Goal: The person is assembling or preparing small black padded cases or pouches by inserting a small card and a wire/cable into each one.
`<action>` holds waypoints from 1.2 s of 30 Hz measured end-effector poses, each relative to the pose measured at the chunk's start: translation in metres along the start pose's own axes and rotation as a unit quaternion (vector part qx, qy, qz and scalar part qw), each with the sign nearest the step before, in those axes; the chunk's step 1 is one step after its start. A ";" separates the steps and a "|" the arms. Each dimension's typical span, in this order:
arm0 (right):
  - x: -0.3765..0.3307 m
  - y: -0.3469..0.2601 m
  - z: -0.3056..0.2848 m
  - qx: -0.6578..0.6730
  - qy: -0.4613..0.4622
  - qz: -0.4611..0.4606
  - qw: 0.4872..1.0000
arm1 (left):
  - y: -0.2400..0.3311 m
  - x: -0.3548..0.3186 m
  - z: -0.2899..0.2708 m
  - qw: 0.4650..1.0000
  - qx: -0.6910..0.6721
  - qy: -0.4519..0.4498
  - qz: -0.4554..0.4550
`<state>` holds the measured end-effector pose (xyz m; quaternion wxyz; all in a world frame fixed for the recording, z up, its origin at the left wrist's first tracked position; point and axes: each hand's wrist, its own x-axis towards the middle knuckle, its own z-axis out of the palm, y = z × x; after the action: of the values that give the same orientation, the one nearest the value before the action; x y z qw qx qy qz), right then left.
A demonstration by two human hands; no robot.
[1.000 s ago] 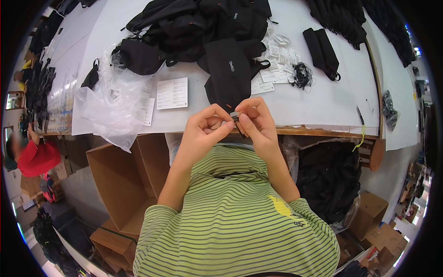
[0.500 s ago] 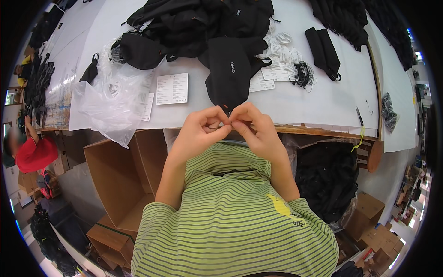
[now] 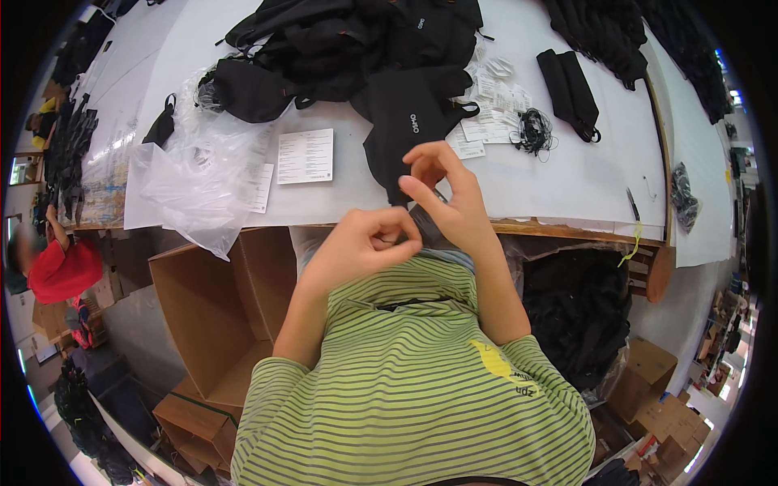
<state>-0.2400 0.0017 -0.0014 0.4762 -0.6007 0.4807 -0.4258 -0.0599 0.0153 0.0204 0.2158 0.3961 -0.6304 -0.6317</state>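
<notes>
Two hands, left hand and right hand, near black garment.

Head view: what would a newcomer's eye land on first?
The two hands, the left hand and the right hand, raised close together at the near edge of the white table, fingers pinched. Just beyond them lies a black garment, in front of a heap of black garments. A crumpled clear plastic bag hangs over the table edge, above an open cardboard box.
</notes>
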 end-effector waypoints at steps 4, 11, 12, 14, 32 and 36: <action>0.017 0.019 0.018 -0.414 0.055 -0.081 0.905 | -0.002 0.003 0.023 0.992 0.103 -0.055 0.055; 0.008 0.054 -0.008 -0.300 0.138 -0.081 0.940 | -0.007 0.009 0.017 0.982 0.124 0.066 0.128; 0.007 0.054 -0.010 -0.310 0.141 -0.059 0.938 | -0.010 0.016 0.009 0.970 0.192 0.087 0.119; 0.002 0.064 -0.015 -0.309 0.137 -0.025 0.941 | -0.019 0.033 0.002 0.955 0.220 0.125 0.153; -0.017 0.012 -0.032 -0.260 0.237 -0.086 0.932 | -0.034 0.079 -0.007 0.783 0.450 0.172 0.393; -0.022 0.003 -0.025 -0.277 0.226 -0.103 0.928 | -0.030 0.075 -0.011 0.779 0.427 0.138 0.437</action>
<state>-0.2690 0.0193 -0.0007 0.1234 -0.6430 0.6096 -0.4468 -0.0890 -0.0460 -0.0248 0.3619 0.2132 -0.9045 -0.0739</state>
